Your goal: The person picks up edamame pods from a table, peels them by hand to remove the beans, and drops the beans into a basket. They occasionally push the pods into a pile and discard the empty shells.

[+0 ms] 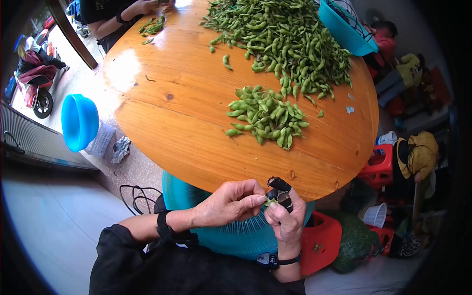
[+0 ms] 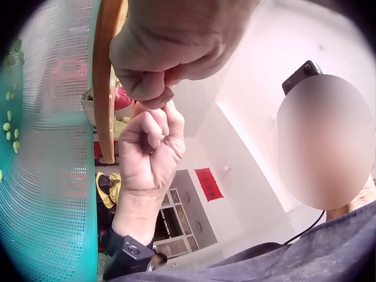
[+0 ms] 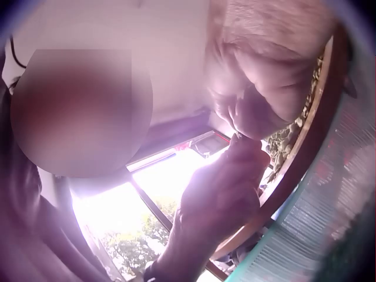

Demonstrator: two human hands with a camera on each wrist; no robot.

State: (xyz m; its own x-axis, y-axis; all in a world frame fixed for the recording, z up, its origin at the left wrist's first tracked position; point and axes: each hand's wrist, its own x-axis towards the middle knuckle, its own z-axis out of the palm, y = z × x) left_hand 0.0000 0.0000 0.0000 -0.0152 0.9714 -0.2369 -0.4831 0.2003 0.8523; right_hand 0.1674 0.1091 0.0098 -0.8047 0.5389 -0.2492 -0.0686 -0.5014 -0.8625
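Note:
Over the near edge of the wooden table point(image 1: 167, 132), my two hands meet at a small green edamame pod point(image 1: 269, 201). My left hand point(image 1: 235, 200) pinches the pod's one side between thumb and curled fingers. From the other side my right hand point(image 1: 286, 221) grips it, with black coverings point(image 1: 279, 185) on some of its fingers. Beneath both hands stands a teal mesh basket point(image 1: 172, 192); loose green beans point(image 2: 8, 126) show in it in the left wrist view. Fingers hide most of the pod in both wrist views.
A small pile of edamame pods point(image 1: 270, 115) lies ahead on the table, a large heap point(image 1: 290, 39) behind it. A blue basin point(image 1: 354, 34) sits at the far right. Another person's arm point(image 1: 110, 27) is across the table. A red stool point(image 1: 319, 241) stands right of the basket.

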